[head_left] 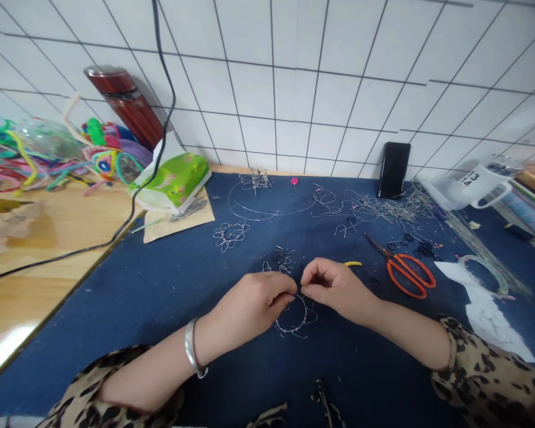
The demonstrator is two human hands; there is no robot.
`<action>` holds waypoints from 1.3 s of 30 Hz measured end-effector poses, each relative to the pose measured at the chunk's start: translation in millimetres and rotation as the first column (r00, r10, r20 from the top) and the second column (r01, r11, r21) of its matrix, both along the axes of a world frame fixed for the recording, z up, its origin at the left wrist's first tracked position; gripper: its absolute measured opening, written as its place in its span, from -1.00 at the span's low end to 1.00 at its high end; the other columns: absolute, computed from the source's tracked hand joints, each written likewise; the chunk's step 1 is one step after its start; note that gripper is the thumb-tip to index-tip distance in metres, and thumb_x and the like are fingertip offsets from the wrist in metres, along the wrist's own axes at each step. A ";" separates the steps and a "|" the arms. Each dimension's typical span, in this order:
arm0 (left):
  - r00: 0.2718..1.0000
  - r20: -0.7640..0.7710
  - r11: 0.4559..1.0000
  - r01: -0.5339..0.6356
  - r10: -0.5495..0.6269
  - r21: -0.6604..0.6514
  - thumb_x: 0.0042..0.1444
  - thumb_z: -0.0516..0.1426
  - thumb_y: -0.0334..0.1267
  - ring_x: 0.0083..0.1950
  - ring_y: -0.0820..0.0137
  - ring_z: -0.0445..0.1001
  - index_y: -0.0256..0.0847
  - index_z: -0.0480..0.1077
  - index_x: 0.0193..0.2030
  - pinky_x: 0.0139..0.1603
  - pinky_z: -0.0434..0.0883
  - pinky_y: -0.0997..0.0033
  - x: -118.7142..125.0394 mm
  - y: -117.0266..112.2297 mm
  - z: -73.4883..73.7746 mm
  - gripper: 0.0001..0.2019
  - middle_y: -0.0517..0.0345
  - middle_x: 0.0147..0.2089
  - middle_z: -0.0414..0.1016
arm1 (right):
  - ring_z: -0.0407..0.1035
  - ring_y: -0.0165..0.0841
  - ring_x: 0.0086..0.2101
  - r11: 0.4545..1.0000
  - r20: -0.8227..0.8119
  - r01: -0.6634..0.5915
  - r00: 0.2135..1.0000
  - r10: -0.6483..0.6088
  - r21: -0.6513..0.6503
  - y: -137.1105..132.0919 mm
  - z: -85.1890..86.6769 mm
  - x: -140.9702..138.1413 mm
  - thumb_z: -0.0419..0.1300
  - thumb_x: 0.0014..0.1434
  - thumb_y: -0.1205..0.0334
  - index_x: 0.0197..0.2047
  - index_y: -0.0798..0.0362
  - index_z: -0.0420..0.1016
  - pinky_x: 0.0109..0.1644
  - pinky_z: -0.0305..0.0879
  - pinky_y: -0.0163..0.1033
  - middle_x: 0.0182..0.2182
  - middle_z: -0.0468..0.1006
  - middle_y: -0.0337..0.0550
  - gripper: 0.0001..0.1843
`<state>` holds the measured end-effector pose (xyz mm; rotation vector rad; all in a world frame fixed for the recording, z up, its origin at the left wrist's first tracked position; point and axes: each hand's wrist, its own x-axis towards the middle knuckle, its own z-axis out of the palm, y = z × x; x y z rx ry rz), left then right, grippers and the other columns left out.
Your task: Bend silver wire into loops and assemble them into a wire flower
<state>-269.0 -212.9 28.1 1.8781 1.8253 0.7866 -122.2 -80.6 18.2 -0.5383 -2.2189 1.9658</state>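
Note:
A small flower-shaped loop of thin silver wire with pink beads (294, 321) lies on the blue cloth (160, 285) under my hands. My left hand (249, 306) pinches the wire at its top with thumb and fingers closed. My right hand (332, 285) faces it, fingers also pinched on the same wire piece. The fingertips of both hands nearly touch. A silver bangle sits on my left wrist.
Orange-handled scissors (408, 270) lie right of my hands. A second wire flower (230, 233), wire hoops (267, 202), a heap of cut wires (392, 208), a black phone (393, 169), a measuring jug (481, 181), a green tissue pack (176, 181) and pipe cleaners (62, 157) lie further off.

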 end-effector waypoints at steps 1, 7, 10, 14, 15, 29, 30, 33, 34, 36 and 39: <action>1.000 0.002 1.000 -0.001 0.001 0.003 0.11 0.05 -0.45 -0.34 0.47 0.40 -0.20 0.38 -0.29 -0.32 0.33 0.47 0.4 0.3 0.2 -0.88 0.21 -0.36 0.44 | 0.16 -0.52 -0.46 1.000 0.001 0.001 1.000 -0.001 -0.006 -0.4 -0.4 -0.3 0.17 0.04 0.29 -0.36 0.07 0.31 -0.38 0.12 -0.36 -0.48 0.29 -0.33 -0.92; 1.000 -0.001 1.000 -0.003 0.003 -0.002 0.09 0.06 -0.47 -0.37 0.49 0.39 -0.21 0.37 -0.31 -0.35 0.31 0.50 2.1 1.9 1.2 -0.89 0.24 -0.39 0.43 | 0.16 -0.54 -0.48 0.998 0.001 0.013 1.000 -0.013 -0.055 -2.5 -1.1 -1.7 0.19 0.03 0.27 -0.36 0.08 0.31 -0.39 0.11 -0.37 -0.50 0.29 -0.34 -0.89; 1.000 0.001 1.000 -0.011 0.011 -0.006 0.08 0.07 -0.47 -0.37 0.50 0.38 -0.21 0.36 -0.32 -0.36 0.30 0.51 2.0 2.4 0.9 -0.89 0.25 -0.40 0.42 | 0.16 -0.54 -0.48 0.997 0.004 0.026 1.000 -0.025 -0.078 -3.0 -1.7 -2.0 0.19 0.03 0.25 -0.37 0.08 0.31 -0.40 0.11 -0.37 -0.50 0.29 -0.35 -0.87; 0.999 0.033 1.000 -0.014 0.014 0.009 0.07 0.07 -0.48 -0.37 0.51 0.40 -0.21 0.36 -0.32 -0.35 0.31 0.52 1.3 2.8 -0.1 -0.88 0.26 -0.39 0.43 | 0.18 -0.54 -0.48 0.993 0.006 0.036 0.999 -0.036 -0.114 -2.5 -3.0 -1.6 0.21 0.02 0.23 -0.36 0.07 0.31 -0.39 0.13 -0.37 -0.50 0.31 -0.34 -0.85; 0.999 0.043 1.000 -0.011 0.010 0.015 0.07 0.07 -0.48 -0.36 0.50 0.40 -0.20 0.37 -0.30 -0.34 0.32 0.52 1.2 2.7 -0.2 -0.87 0.25 -0.37 0.44 | 0.18 -0.54 -0.48 0.992 0.006 0.041 0.999 -0.041 -0.121 -2.3 -3.3 -1.5 0.21 0.02 0.23 -0.36 0.07 0.31 -0.38 0.14 -0.36 -0.49 0.32 -0.34 -0.85; 0.999 0.035 0.999 0.006 -0.007 0.040 0.07 0.06 -0.47 -0.33 0.48 0.41 -0.19 0.39 -0.25 -0.31 0.35 0.50 0.3 2.1 1.6 -0.84 0.20 -0.33 0.45 | 0.16 -0.53 -0.48 0.997 -0.011 0.042 0.999 -0.043 -0.058 0.1 -2.8 -0.1 0.19 0.01 0.27 -0.37 0.08 0.31 -0.39 0.12 -0.37 -0.49 0.29 -0.34 -0.88; 0.999 0.034 1.000 0.006 -0.007 0.029 0.07 0.06 -0.47 -0.33 0.47 0.41 -0.19 0.39 -0.24 -0.31 0.34 0.50 0.3 1.9 1.9 -0.83 0.20 -0.34 0.45 | 0.16 -0.53 -0.48 0.998 -0.008 0.042 0.999 -0.042 -0.047 0.3 -2.7 0.2 0.19 0.02 0.27 -0.37 0.08 0.31 -0.40 0.12 -0.37 -0.50 0.29 -0.34 -0.89; 0.999 0.038 1.000 -0.004 0.004 0.001 0.06 0.07 -0.47 -0.34 0.48 0.39 -0.19 0.39 -0.25 -0.33 0.32 0.50 0.5 1.0 2.0 -0.84 0.21 -0.35 0.44 | 0.15 -0.53 -0.48 0.999 -0.006 0.043 0.999 -0.043 -0.018 0.3 -2.4 0.6 0.18 0.02 0.29 -0.37 0.07 0.31 -0.40 0.11 -0.37 -0.50 0.29 -0.34 -0.90; 0.999 0.042 1.000 -0.009 0.010 -0.007 0.06 0.07 -0.47 -0.34 0.48 0.39 -0.19 0.39 -0.25 -0.33 0.32 0.51 0.6 0.7 1.9 -0.85 0.22 -0.35 0.44 | 0.15 -0.53 -0.48 0.999 -0.006 0.043 0.999 -0.044 -0.010 0.2 -2.2 0.5 0.18 0.02 0.29 -0.37 0.07 0.31 -0.40 0.11 -0.37 -0.50 0.28 -0.34 -0.90; 0.998 0.049 0.999 -0.031 0.032 -0.028 0.07 0.08 -0.44 -0.37 0.49 0.38 -0.19 0.38 -0.26 -0.36 0.30 0.52 0.7 0.3 1.5 -0.87 0.23 -0.36 0.43 | 0.14 -0.53 -0.49 0.999 -0.010 0.045 0.999 -0.045 0.002 -0.4 -1.9 0.2 0.17 0.02 0.29 -0.37 0.07 0.30 -0.41 0.11 -0.37 -0.51 0.27 -0.35 -0.91; 0.998 0.039 0.997 -0.056 0.058 -0.047 0.07 0.08 -0.42 -0.43 0.50 0.35 -0.20 0.36 -0.29 -0.41 0.28 0.53 0.5 0.5 1.8 -0.92 0.24 -0.41 0.41 | 0.14 -0.53 -0.50 0.998 -0.016 0.053 0.999 -0.052 0.029 -1.7 -1.5 -0.2 0.16 0.02 0.29 -0.39 0.07 0.30 -0.43 0.11 -0.37 -0.51 0.27 -0.35 -0.92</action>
